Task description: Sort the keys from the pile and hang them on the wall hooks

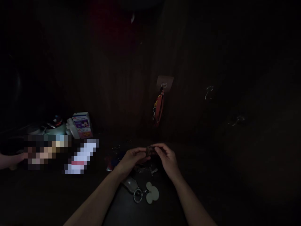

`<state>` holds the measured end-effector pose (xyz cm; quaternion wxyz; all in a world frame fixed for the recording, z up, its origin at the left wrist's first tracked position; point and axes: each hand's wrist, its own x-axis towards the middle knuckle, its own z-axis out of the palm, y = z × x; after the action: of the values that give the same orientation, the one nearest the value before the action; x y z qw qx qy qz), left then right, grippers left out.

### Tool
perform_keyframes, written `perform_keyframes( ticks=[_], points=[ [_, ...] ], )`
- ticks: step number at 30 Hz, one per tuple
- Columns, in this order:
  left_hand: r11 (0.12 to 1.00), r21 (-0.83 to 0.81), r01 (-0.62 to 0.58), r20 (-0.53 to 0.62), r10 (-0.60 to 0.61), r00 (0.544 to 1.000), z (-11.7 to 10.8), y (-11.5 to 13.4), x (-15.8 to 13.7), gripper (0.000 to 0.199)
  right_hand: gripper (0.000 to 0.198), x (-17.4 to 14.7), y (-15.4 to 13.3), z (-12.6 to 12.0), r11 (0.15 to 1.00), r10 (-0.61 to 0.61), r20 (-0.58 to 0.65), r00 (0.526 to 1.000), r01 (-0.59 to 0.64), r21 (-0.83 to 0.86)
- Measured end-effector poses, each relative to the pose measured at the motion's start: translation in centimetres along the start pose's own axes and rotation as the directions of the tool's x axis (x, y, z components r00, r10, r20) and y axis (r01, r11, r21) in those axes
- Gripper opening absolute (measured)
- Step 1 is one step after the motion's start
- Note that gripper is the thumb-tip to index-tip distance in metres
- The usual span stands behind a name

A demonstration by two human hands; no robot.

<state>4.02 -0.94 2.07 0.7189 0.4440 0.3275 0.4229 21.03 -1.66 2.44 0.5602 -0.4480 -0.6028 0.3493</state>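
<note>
Between the fingertips of my left hand (132,160) and my right hand (167,158) is a small dark brown piece (149,151), too dim to name. Both hands are closed on it in a pinch, just above the dark tabletop. Below them lies a metal key ring (138,195), with a pale mouse-head-shaped charm (152,193) on a short chain. A clear, rounded item (130,184) touches the ring, partly hidden by my left forearm. Small metal fittings (154,171) lie under my hands. Behind my left wrist are dim red and blue bits (109,164).
A red pouch (160,106) with keys hangs from a wall hook (164,85). More hooks (208,92) are on the right. Printed boxes (82,125) stand at the back left, near a bright pixelated slab (82,157). At the left edge shows a pinkish shape (10,160).
</note>
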Motion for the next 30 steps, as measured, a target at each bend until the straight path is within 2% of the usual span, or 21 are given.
perform_keyframes(
  ticks=[4, 6, 14, 21, 25, 28, 30],
  points=[
    [0.991, 0.105, -0.077, -0.148, 0.092, 0.985, 0.06, -0.05, 0.26, 0.021, 0.026, -0.22, -0.41, 0.24, 0.999, 0.009, 0.027, 1.000, -0.008, -0.038],
    [0.991, 0.099, -0.091, -0.190, 0.109, 0.976, -0.02, -0.15, 0.40, 0.020, 0.026, -0.29, -0.52, 0.29, 0.998, 0.010, 0.027, 1.000, -0.008, -0.056],
    [0.988, -0.126, -0.090, -0.127, 0.074, 0.989, -0.34, -0.19, 0.55, 0.030, 0.023, -0.03, 0.14, 0.03, 0.999, 0.046, -0.021, 0.999, -0.046, 0.005],
    [0.983, -0.147, -0.115, -0.154, 0.092, 0.984, -0.39, -0.25, 0.61, 0.028, 0.022, -0.10, -0.34, 0.15, 0.999, 0.030, -0.050, 0.998, -0.031, -0.014],
    [0.989, -0.042, -0.142, -0.174, 0.133, 0.976, -0.37, 0.09, 0.38, 0.034, 0.024, -0.17, -0.16, 0.14, 0.999, 0.031, -0.045, 0.998, -0.030, 0.034],
    [0.968, 0.144, -0.205, -0.203, 0.231, 0.952, -0.05, 0.51, 0.03, 0.038, 0.025, -0.29, -0.20, 0.24, 0.995, 0.059, -0.026, 0.998, -0.056, 0.083],
    [0.939, 0.246, -0.240, -0.171, 0.286, 0.943, 0.24, 0.59, -0.14, 0.035, 0.025, -0.36, -0.36, 0.39, 0.990, 0.086, -0.008, 0.996, -0.085, 0.114]
  ],
)
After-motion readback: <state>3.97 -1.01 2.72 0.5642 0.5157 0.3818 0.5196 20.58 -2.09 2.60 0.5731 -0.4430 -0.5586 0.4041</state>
